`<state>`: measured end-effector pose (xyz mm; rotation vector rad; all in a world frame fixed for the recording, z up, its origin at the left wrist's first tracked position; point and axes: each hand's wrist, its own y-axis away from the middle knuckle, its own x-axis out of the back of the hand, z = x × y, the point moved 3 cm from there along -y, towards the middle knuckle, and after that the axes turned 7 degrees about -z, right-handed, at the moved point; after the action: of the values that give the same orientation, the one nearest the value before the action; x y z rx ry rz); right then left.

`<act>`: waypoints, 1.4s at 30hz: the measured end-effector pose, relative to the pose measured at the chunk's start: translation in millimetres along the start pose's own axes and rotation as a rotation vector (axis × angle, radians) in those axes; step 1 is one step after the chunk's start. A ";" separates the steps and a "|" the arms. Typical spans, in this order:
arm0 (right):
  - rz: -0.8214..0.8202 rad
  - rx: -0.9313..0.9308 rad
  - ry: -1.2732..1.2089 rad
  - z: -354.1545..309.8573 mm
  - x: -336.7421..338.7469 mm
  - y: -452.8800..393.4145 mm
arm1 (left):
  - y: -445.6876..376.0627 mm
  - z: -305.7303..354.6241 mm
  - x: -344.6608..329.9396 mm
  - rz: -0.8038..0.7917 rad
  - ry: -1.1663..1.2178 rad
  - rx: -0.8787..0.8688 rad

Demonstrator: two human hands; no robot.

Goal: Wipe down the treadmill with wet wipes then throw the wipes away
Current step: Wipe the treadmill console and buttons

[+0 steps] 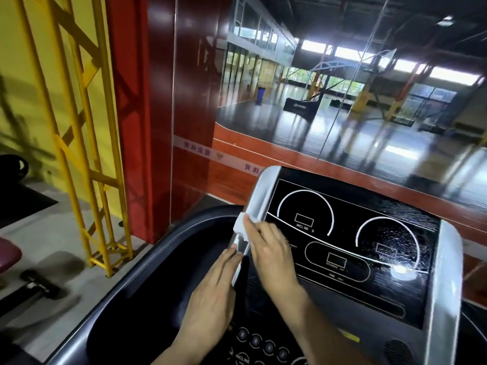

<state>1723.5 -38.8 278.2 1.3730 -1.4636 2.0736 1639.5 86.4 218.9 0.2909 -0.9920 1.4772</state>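
Note:
The treadmill console (pixel 369 283) fills the lower right, a black display panel with white dials between silver side strips. My right hand (pixel 268 251) presses a white wet wipe (pixel 241 227) against the left silver strip (pixel 263 196), fingers lying over the wipe. My left hand (pixel 213 288) rests flat with straight fingers on the lower part of that same strip, just below the wipe. The right part of the display shows wet streaks.
Round buttons (pixel 261 341) sit on the lower console. A dark curved handrail (pixel 168 246) wraps the left side. A yellow metal frame (pixel 87 143) and red pillar (pixel 137 114) stand to the left. A glass wall ahead looks onto a basketball court.

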 end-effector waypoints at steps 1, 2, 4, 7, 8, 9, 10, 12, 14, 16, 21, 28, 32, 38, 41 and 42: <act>-0.018 0.044 0.028 2.9 3.0 -2.3 | 0.2 1.3 0.7 0.010 -0.001 0.005; -0.041 0.068 0.062 8.2 8.4 -10.1 | 0.4 1.8 0.6 0.014 -0.010 0.001; -0.074 0.010 0.125 24.7 21.5 -36.7 | 0.8 3.6 0.5 0.005 -0.029 -0.009; -0.062 -0.138 0.222 49.3 39.2 -76.3 | -0.1 4.2 -1.5 -0.031 -0.028 -0.018; -0.064 -0.156 0.237 50.2 40.7 -80.5 | 0.0 3.9 -2.5 -0.036 -0.024 -0.016; -0.063 -0.165 0.234 47.8 38.6 -79.4 | 0.1 3.3 -3.6 -0.035 -0.022 -0.015; -0.056 -0.172 0.213 42.4 34.8 -73.0 | 0.8 2.7 -4.5 -0.031 -0.019 -0.017; -0.021 -0.187 0.156 25.9 24.3 -47.9 | 2.0 0.8 -5.1 -0.021 0.007 -0.029; 0.007 -0.151 0.123 10.7 10.5 -13.9 | 2.2 0.4 -4.1 -0.006 0.046 -0.024; -0.020 -0.083 0.107 -1.7 -3.2 19.2 | 1.3 1.4 -2.4 0.018 0.085 0.015; -0.102 0.074 0.168 -4.0 -2.4 42.6 | 3.1 6.6 -3.6 0.022 0.094 0.030; 0.012 -0.286 0.246 58.4 42.4 -18.9 | 5.1 11.6 -1.0 -0.111 -0.053 -0.059; 0.044 -0.362 0.186 39.6 33.9 -13.6 | 5.8 14.1 1.3 -0.150 -0.079 -0.075; 0.062 -0.169 0.166 -7.5 -0.6 38.7 | 3.5 6.3 -2.0 -0.123 -0.040 -0.063; -0.016 -0.084 0.224 7.3 1.5 35.8 | 3.8 7.8 -0.6 -0.103 -0.088 -0.064; -0.024 -0.102 0.232 16.2 7.1 29.0 | 3.6 8.9 0.1 -0.095 -0.133 -0.078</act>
<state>1709.6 -67.8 267.4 1.0672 -1.4256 2.0338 1632.9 80.7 222.9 0.3789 -1.1242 1.3431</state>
